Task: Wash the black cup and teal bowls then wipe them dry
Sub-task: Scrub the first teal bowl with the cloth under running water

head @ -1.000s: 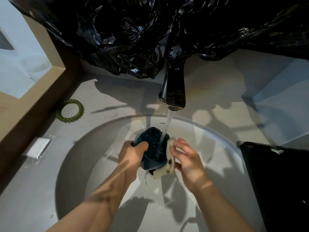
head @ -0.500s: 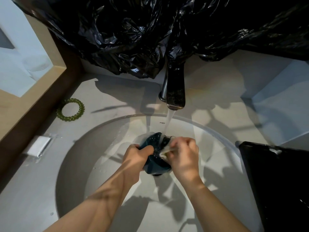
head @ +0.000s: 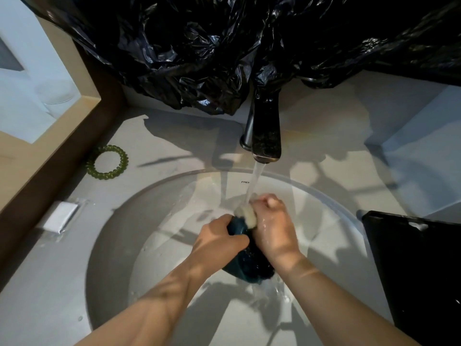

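Observation:
A teal bowl [head: 245,264] is held over the white sink basin [head: 154,221], mostly hidden between my two hands. My left hand [head: 219,239] grips its left rim with curled fingers. My right hand [head: 273,228] clutches a pale sponge [head: 248,216] pressed against the bowl's upper edge. Water runs from the dark faucet [head: 265,131] onto the sponge and spills off the bowl's lower side. No black cup can be made out.
A green spiral hair tie [head: 108,162] and a small white packet [head: 61,217] lie on the grey counter at left. A black tray [head: 414,268] sits at right. Crumpled black plastic sheeting [head: 224,46] hangs behind the faucet. A wooden frame edge [head: 50,151] runs along the left.
The bowl has tipped and dropped lower in the basin. My right hand has closed round the sponge and moved it up over the bowl's rim under the stream.

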